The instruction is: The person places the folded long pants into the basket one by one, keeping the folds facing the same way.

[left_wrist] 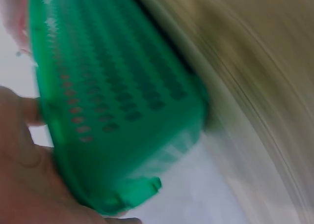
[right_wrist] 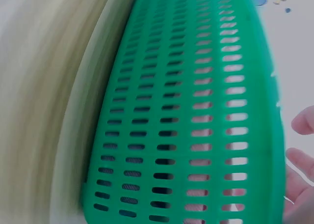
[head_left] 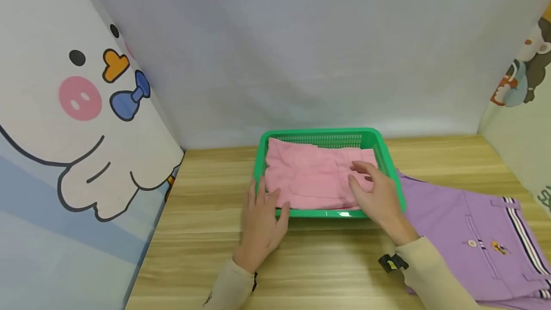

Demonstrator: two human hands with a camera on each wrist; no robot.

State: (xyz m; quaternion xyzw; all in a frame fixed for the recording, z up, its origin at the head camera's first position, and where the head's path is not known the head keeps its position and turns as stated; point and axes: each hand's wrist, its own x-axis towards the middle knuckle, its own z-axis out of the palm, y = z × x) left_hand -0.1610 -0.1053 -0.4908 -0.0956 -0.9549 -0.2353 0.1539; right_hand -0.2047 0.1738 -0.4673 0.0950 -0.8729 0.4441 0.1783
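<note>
Folded pink clothing (head_left: 318, 173) lies inside a green plastic basket (head_left: 310, 213) with slotted walls. At the basket's front left corner is my left hand (head_left: 261, 221), its fingers spread and extended over the rim. The left wrist view shows that hand (left_wrist: 22, 170) right at the rim of the basket (left_wrist: 147, 150). My right hand (head_left: 380, 200) is over the right part of the pink clothing, fingers loosely bent with a gap between thumb and forefinger. From the right wrist, the basket wall (right_wrist: 262, 111) fills the middle, with fingertips (right_wrist: 305, 121) beyond its rim.
Purple clothing (head_left: 456, 238) with a button and striped trim lies right of the basket, partly under the right forearm's line of view. A pale curtain (head_left: 318, 51) hangs behind the wooden table (head_left: 206, 209). Cartoon-printed panels (head_left: 38, 85) stand at both sides.
</note>
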